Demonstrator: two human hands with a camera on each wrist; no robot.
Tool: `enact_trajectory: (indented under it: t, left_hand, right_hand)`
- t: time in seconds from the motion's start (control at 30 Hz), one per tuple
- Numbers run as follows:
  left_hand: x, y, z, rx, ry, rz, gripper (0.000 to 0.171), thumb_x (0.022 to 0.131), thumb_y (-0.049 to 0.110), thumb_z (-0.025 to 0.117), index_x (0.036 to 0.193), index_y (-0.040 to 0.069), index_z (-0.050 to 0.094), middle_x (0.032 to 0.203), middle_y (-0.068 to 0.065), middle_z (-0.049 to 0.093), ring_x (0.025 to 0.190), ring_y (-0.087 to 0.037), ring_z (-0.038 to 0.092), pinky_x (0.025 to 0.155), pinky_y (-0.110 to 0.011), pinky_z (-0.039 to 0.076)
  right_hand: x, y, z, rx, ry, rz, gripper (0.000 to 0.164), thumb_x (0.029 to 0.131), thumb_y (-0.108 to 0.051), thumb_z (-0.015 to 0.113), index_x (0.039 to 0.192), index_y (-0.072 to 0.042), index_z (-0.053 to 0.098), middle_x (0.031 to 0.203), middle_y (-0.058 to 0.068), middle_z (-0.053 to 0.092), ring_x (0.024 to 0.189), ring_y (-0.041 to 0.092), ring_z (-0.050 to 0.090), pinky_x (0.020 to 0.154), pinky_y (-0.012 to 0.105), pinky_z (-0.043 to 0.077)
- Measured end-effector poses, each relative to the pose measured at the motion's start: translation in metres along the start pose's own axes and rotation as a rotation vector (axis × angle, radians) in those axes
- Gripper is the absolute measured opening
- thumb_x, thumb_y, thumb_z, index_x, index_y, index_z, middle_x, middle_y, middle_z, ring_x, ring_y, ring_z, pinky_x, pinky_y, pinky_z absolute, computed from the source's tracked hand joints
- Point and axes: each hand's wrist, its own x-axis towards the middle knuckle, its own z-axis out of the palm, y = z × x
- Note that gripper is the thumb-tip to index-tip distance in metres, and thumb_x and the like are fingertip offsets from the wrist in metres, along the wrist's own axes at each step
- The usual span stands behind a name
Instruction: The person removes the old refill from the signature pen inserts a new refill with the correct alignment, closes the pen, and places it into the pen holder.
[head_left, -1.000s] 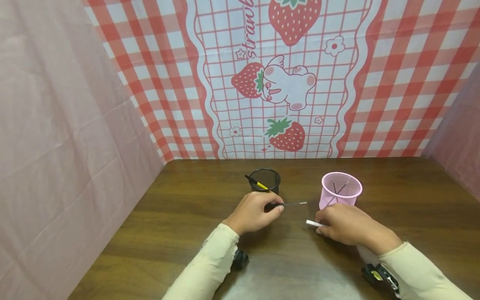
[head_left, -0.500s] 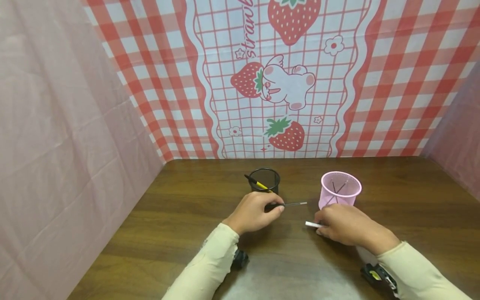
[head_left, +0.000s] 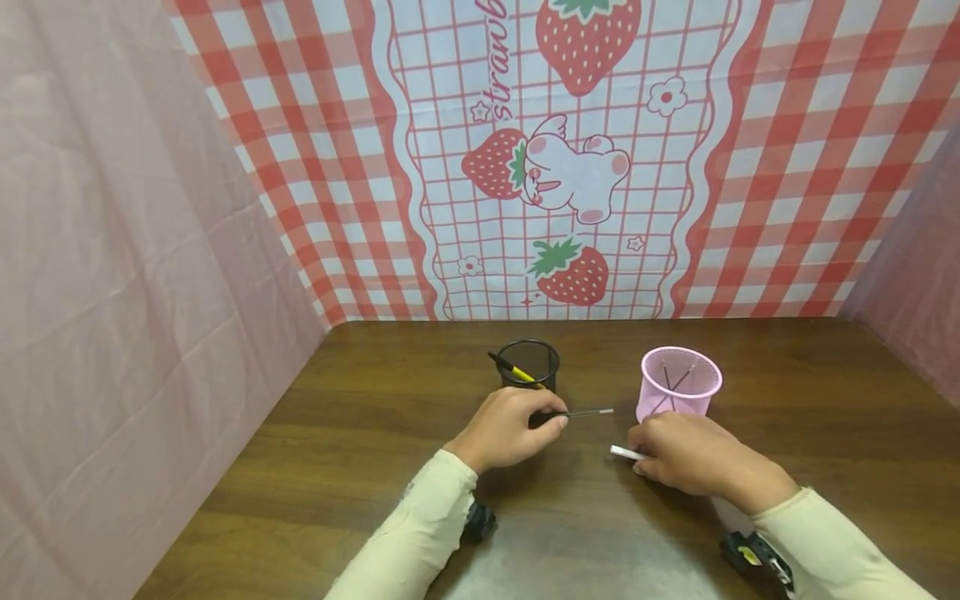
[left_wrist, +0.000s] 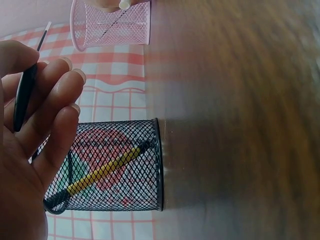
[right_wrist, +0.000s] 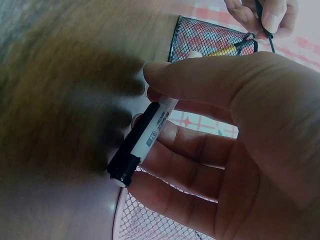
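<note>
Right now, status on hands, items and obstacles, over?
Left hand pinches slim black-handled tool. Right hand holds black-and-white pen. Possible obstructions: black mesh cup beyond left hand, pink mesh cup beyond right.

Pink cup (head_left: 693,404) cropped in wrist views, white pen (right_wrist: 152,134) lettering illegible

I had a brown wood-grain table (head_left: 360,433) on my feed: a black cylindrical mesh cup (head_left: 551,379) stood upright toward its far edge, a pink round mesh cup (head_left: 649,402) nearer its far right corner.
</note>
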Motion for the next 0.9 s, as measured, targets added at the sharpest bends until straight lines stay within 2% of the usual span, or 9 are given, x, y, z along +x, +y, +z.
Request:
enact_trajectory:
  t: [0.67, 0.9]
  left_hand:
    - [-0.0002, -0.0011, 0.001, 0.006, 0.0, 0.001, 0.015, 0.096, 0.027, 0.066, 0.104, 0.017, 0.074, 0.093, 0.009, 0.072, 0.082, 0.004, 0.06, 0.076, -0.017, 0.05]
    - [-0.0001, -0.002, 0.0019, -0.012, -0.002, 0.001, 0.014, 0.096, 0.026, 0.066, 0.103, 0.017, 0.074, 0.093, 0.009, 0.072, 0.082, 0.005, 0.06, 0.077, -0.017, 0.05]
  right_hand:
    - [0.0, -0.0017, 0.0011, -0.021, 0.016, -0.024, 0.025, 0.076, -0.023, 0.083, 0.072, -0.029, 0.059, 0.067, -0.021, 0.05, 0.059, 0.001, 0.046, 0.051, 0.031, 0.041]
    - [0.0002, -0.001, 0.0015, -0.033, 0.023, -0.007, 0.027, 0.077, -0.025, 0.083, 0.072, -0.03, 0.057, 0.064, -0.02, 0.045, 0.057, 0.001, 0.043, 0.05, 0.029, 0.038]
